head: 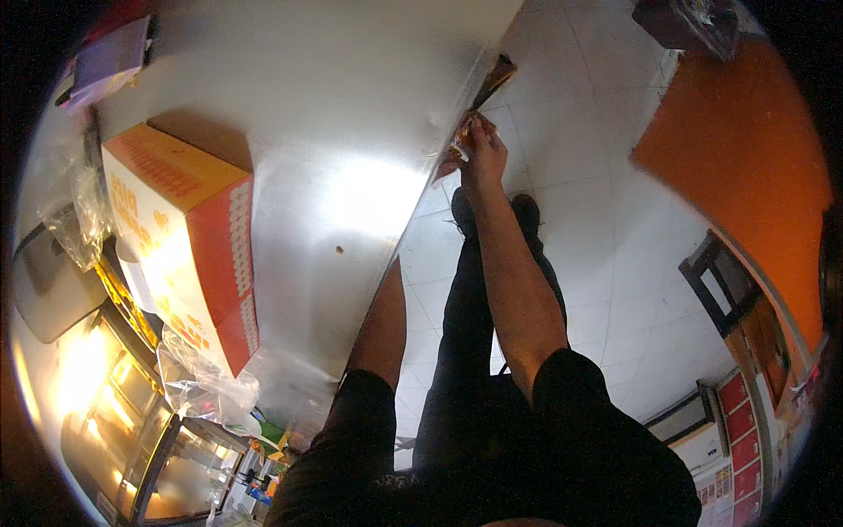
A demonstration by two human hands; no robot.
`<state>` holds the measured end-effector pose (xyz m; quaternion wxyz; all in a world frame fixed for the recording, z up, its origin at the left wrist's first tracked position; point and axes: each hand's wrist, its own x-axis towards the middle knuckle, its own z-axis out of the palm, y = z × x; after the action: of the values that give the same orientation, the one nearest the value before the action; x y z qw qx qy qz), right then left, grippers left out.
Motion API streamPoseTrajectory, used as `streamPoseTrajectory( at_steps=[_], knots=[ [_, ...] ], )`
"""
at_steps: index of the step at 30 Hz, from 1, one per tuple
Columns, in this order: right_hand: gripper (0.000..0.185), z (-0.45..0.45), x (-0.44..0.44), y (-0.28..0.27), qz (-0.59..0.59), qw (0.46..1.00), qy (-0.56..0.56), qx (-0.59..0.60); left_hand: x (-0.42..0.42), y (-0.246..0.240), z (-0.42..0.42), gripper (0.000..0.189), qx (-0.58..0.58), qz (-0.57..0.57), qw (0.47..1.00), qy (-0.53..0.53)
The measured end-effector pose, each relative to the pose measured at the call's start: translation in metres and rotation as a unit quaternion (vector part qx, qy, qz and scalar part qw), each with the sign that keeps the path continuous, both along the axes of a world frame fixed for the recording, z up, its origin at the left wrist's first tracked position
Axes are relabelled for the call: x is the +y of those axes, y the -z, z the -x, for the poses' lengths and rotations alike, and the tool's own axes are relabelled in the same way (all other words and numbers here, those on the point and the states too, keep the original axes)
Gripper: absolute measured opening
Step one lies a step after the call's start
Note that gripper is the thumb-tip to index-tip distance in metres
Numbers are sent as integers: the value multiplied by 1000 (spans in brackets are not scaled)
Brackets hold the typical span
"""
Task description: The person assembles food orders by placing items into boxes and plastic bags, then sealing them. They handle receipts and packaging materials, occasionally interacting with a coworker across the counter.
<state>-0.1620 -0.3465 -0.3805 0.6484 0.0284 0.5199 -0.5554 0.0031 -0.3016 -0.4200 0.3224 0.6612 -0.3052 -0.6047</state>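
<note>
My right hand [485,157] is beside the edge of a metal counter [309,85], its fingers closed on a crinkled, shiny brownish wrapper [463,136]. The wrapper is partly hidden by the counter edge and my fingers. My left forearm [384,323] passes behind that same edge. Most of my left hand is hidden there; a bit of skin [448,169] shows just below the wrapper, and what it grips cannot be made out. Just beyond the wrapper, a dark brown strip-like thing [495,80] sticks out from the edge.
A printed red, white and orange cardboard box [220,263] stands on the counter, near clear plastic bags [204,385]. One small brown crumb [340,249] lies on the metal. An orange panel [737,145] is across the tiled floor [593,230]. Red lockers or drawers [737,428] are at lower right.
</note>
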Motion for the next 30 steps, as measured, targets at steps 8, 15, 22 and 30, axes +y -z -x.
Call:
streamPoseTrajectory(
  at_steps=[8, 15, 22, 30],
  knots=[
    [42, 57, -9, -55, 68, 905, -420, -5, 12, -15, -24, 23, -132, 2, 987, 93],
    [63, 71, 10, -90, 243, 704, -551, 376, 5, -38, -4, 22, -38, -75, 989, 120],
    [21, 77, 3, -75, 385, 331, -572, 644, -6, -118, 51, 24, -202, 150, 928, 273],
    [30, 59, -48, -93, 287, 423, -810, 288, 12, -112, 38, 32, 48, 2, 984, 172]
  ],
)
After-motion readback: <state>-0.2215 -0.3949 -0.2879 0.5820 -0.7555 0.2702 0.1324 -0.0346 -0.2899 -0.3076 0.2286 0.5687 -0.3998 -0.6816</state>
